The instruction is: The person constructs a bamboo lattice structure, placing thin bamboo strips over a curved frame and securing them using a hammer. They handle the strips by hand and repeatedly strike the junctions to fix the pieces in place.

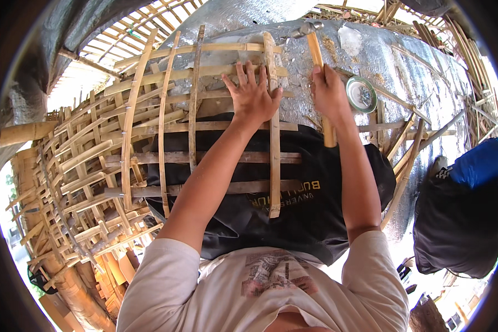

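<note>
My left hand lies flat with spread fingers on a lattice of bamboo slats, its thumb beside the upright slat at the lattice's right end. In my right hand is a hammer, gripped round its wooden handle. The metal head is at the far end, raised beyond the hand, and the handle's butt shows below the wrist. To the right of that hand sits a small round dish with a green rim; its contents are too small to tell. The lattice's near part rests over black cloth across my lap.
A larger woven bamboo stack stands at the left. Shiny silver sheeting covers the ground ahead, with loose bamboo sticks at the right. A black bag with a blue part lies far right. Bamboo poles lean at the back right.
</note>
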`<action>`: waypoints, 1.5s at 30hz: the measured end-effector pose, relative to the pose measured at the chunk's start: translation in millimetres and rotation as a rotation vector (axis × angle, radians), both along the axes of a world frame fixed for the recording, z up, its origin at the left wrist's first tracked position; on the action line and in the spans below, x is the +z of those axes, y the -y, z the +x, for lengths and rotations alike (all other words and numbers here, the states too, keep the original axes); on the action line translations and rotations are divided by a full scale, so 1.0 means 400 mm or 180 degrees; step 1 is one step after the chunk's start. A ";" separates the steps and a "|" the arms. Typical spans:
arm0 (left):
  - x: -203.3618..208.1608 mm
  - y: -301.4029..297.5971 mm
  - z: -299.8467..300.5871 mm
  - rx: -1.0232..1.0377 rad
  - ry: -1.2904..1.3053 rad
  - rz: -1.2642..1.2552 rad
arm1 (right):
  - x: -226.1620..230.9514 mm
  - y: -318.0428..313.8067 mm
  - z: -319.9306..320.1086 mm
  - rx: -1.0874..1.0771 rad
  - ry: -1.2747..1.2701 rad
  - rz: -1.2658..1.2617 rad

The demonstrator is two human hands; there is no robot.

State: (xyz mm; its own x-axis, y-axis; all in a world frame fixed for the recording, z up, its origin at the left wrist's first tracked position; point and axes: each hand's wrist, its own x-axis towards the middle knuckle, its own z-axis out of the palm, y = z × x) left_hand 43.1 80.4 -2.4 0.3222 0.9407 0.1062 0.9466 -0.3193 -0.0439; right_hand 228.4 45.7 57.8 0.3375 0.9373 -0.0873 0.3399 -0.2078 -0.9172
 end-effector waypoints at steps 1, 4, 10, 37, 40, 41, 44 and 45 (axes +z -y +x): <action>0.005 0.001 0.009 -0.0011 0.0000 -0.0021 | -0.026 0.012 -0.002 -0.0017 0.0027 0.0001; 0.023 0.002 0.018 -0.0030 -0.0071 -0.0248 | -0.133 0.037 -0.004 0.0395 0.1153 0.0319; 0.009 0.003 0.006 -0.0003 0.0057 -0.0145 | -0.046 0.018 0.021 0.0130 0.0529 0.0008; 0.013 0.002 0.001 -0.0062 0.0068 0.0040 | -0.007 0.027 0.031 0.0527 -0.0674 -0.0984; 0.015 0.002 0.005 -0.0077 0.0060 0.0027 | -0.010 0.026 0.042 0.0449 -0.0643 -0.0906; 0.020 0.001 0.008 -0.0051 0.0071 -0.0069 | -0.009 0.026 0.045 0.0419 -0.0656 -0.0883; 0.006 -0.015 -0.013 -0.0020 0.0364 -0.0081 | -0.005 0.028 0.036 0.0448 -0.0500 -0.0791; 0.023 -0.016 -0.005 0.0016 0.0727 -0.0179 | -0.015 0.028 0.045 0.0449 -0.0492 -0.0776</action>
